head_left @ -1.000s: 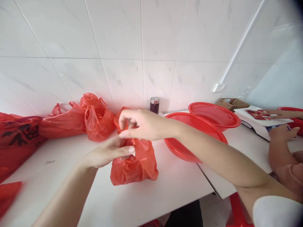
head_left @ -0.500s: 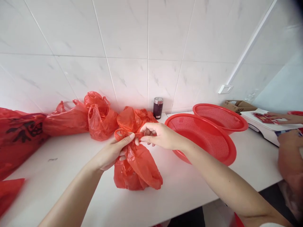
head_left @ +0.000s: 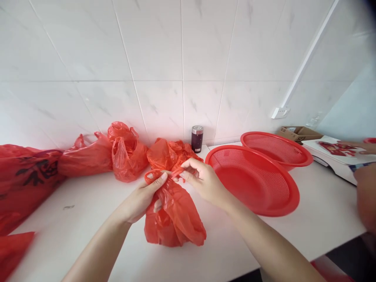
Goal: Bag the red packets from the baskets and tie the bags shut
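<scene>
A filled red plastic bag (head_left: 176, 215) stands on the white table (head_left: 88, 219) in front of me. My left hand (head_left: 141, 197) pinches its left handle loop at the top. On the other side my right hand (head_left: 202, 182) pinches the right handle strand, and the fingertips of both hands nearly meet above the bag's neck.
Several more red bags (head_left: 126, 152) lie along the tiled wall, and a larger printed red bag (head_left: 26, 176) is at the left. A dark jar (head_left: 197, 139) stands by the wall. Two red mesh baskets (head_left: 255, 180) sit to the right. Another person's hand (head_left: 367, 196) is at the far right.
My right hand came down from above the bag and closed on its handle beside my left hand. The view shifted slightly; the bag stays in place.
</scene>
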{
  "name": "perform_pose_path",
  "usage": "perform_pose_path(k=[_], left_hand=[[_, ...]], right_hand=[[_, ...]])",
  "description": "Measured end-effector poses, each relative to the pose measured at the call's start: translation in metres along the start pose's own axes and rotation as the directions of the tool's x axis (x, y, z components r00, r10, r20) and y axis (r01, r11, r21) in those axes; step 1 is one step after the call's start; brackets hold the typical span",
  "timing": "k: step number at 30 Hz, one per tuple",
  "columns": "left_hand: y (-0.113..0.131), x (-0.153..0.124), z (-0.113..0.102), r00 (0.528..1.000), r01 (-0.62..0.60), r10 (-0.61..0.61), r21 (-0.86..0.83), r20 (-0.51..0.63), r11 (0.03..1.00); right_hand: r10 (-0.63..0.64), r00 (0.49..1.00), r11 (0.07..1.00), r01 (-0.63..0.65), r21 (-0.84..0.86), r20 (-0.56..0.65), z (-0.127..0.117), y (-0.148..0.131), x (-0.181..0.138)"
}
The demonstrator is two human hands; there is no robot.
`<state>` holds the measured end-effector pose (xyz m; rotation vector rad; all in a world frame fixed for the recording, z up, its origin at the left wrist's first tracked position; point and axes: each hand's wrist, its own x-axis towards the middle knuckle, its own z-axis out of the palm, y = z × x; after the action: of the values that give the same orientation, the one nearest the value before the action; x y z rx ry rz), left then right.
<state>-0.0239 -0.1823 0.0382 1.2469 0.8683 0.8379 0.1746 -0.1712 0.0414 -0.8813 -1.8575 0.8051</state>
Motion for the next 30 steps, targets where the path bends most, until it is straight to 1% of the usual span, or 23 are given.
perform_pose_path(k=[2,3,4,5,6,7,8,9,11,13,14,15,16,17,19,20,22,23,24,25,27,28,30], left_hand=[[0.002,0.003,-0.001,0.999,-0.037,0.036,-0.065,-0.019,0.997],[0.003,0.004,-0.002,0.998,-0.055,0.053,-0.082,-0.021,0.995],[0.005,0.004,-0.004,0.998,-0.069,0.068,-0.086,-0.020,0.994],[0.006,0.004,-0.006,0.997,-0.079,0.078,-0.076,-0.013,0.994],[0.007,0.003,-0.007,0.996,-0.084,0.084,-0.049,-0.002,0.995],[0.007,0.002,-0.008,0.996,-0.091,0.091,-0.006,0.009,0.996],[0.008,0.000,-0.007,0.995,-0.096,0.095,0.053,0.026,0.994],[0.008,-0.001,-0.007,0.994,-0.101,0.095,0.122,0.051,0.987],[0.007,-0.003,-0.003,0.990,-0.106,0.079,0.264,0.113,0.959],[0.005,-0.004,0.003,0.986,-0.131,0.079,0.400,0.145,0.907],[0.004,-0.003,0.005,0.987,-0.151,0.103,0.484,0.124,0.862],[0.002,-0.002,0.007,0.985,-0.173,0.153,0.580,0.083,0.796],[-0.001,-0.001,0.008,0.973,-0.192,0.227,0.677,0.037,0.710],[-0.004,0.000,0.008,0.947,-0.207,0.321,0.761,-0.002,0.615],[-0.012,0.003,0.008,0.860,-0.228,0.510,0.865,-0.037,0.447],[-0.016,0.004,0.007,0.809,-0.242,0.587,0.888,-0.038,0.391],[-0.024,0.004,0.007,0.727,-0.255,0.685,0.904,-0.056,0.344],[-0.026,0.004,0.007,0.703,-0.255,0.708,0.903,-0.073,0.346],[-0.029,0.002,0.008,0.695,-0.259,0.713,0.895,-0.089,0.364],[-0.030,0.000,0.008,0.703,-0.270,0.704,0.878,-0.101,0.395],[-0.033,-0.006,0.010,0.758,-0.295,0.642,0.821,-0.111,0.490],[-0.034,-0.010,0.010,0.796,-0.297,0.594,0.782,-0.114,0.548],[-0.039,-0.022,0.010,0.863,-0.270,0.487,0.696,-0.130,0.665]], right_hand=[[-0.066,0.990,0.997,0.061,-0.046,-0.121,0.003,-0.005,-0.005],[-0.125,0.982,0.990,0.114,-0.084,-0.144,0.005,-0.010,-0.010],[-0.194,0.972,0.977,0.179,-0.120,-0.130,0.006,-0.016,-0.015],[-0.260,0.961,0.958,0.247,-0.144,-0.088,0.007,-0.021,-0.019],[-0.312,0.950,0.941,0.304,-0.151,-0.032,0.008,-0.024,-0.023],[-0.333,0.943,0.933,0.332,-0.139,0.018,0.008,-0.026,-0.025],[-0.317,0.948,0.941,0.320,-0.107,0.041,0.008,-0.026,-0.026],[-0.275,0.961,0.959,0.276,-0.055,0.034,0.008,-0.023,-0.024],[-0.135,0.991,0.986,0.134,0.101,0.007,0.009,-0.013,-0.018],[-0.003,0.998,0.972,-0.010,0.233,0.056,0.013,0.001,-0.011],[0.041,0.994,0.964,-0.065,0.258,0.098,0.016,0.008,-0.008],[0.073,0.989,0.961,-0.104,0.257,0.126,0.019,0.015,-0.006],[0.095,0.988,0.962,-0.124,0.245,0.125,0.023,0.020,-0.005],[0.110,0.989,0.962,-0.131,0.240,0.100,0.028,0.025,-0.004],[0.132,0.990,0.945,-0.141,0.294,0.052,0.036,0.033,-0.004],[0.142,0.988,0.924,-0.154,0.350,0.060,0.040,0.035,-0.004],[0.139,0.980,0.862,-0.189,0.470,0.139,0.045,0.039,-0.005],[0.126,0.975,0.828,-0.206,0.521,0.186,0.046,0.039,-0.005],[0.110,0.970,0.800,-0.215,0.560,0.217,0.048,0.039,-0.006],[0.102,0.970,0.782,-0.216,0.585,0.223,0.048,0.038,-0.007],[0.110,0.980,0.782,-0.189,0.594,0.167,0.049,0.036,-0.010],[0.121,0.986,0.801,-0.166,0.575,0.117,0.049,0.035,-0.011],[0.137,0.990,0.871,-0.128,0.475,0.016,0.049,0.038,-0.010]])
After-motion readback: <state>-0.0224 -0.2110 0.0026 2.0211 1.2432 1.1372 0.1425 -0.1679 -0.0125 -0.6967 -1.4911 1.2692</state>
